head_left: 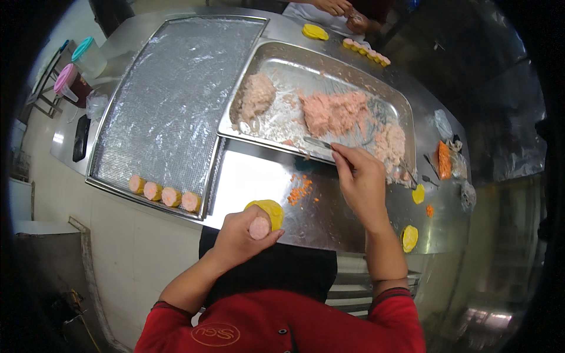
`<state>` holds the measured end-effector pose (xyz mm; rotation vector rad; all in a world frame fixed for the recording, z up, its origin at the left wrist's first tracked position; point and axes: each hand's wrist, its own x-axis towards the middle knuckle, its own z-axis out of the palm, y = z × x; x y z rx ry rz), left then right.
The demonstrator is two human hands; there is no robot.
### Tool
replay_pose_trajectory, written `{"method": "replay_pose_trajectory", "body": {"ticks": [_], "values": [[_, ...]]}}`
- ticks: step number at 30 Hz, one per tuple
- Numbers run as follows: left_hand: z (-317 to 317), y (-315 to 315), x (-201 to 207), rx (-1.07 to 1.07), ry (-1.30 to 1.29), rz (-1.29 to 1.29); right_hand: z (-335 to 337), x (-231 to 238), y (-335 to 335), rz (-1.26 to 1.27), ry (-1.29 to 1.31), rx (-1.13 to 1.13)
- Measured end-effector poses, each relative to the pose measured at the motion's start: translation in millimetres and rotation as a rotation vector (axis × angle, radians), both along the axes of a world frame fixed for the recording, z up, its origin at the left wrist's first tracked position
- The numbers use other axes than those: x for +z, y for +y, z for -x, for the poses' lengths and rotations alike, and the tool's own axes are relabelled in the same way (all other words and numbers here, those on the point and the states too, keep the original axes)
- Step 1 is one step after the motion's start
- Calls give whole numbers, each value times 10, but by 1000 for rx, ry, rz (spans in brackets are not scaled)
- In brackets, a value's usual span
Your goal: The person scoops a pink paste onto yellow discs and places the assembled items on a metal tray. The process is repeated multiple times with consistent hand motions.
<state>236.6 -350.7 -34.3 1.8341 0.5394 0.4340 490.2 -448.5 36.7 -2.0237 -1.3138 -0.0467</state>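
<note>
My left hand (235,238) is closed round a dumpling (259,228) with pink filling showing at its top, and a stack of yellow wrappers (272,210). It is over the table's near edge. My right hand (360,185) grips a metal filling spatula (316,142) by its handle, the blade over the near rim of a steel tray (318,62). In that tray lie a large pink mound of minced filling (334,112), a paler mound (257,97) at left and more filling (390,144) at right. Chopped orange bits (301,189) are on the table between my hands.
Several finished dumplings (170,196) line the near edge of a plastic-covered mesh tray (165,88) at left. Yellow wrappers (409,238) and an orange bag (444,160) lie at right. Beyond, another person's hands (347,13) work near more dumplings (366,52). A phone (81,138) and jugs (88,57) are at far left.
</note>
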Motion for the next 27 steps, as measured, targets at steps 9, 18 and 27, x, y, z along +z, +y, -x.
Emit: {"method": "replay_pose_trajectory", "body": {"ticks": [9, 18, 27], "values": [[10, 71, -93, 11, -79, 23, -311, -308, 1366, 337, -281, 192], [-7, 131, -218, 3, -98, 19, -361, -498, 1567, 433, -284, 243], [12, 174, -193, 37, -113, 44, -398, -430, 1483, 647, 6, 206]]}}
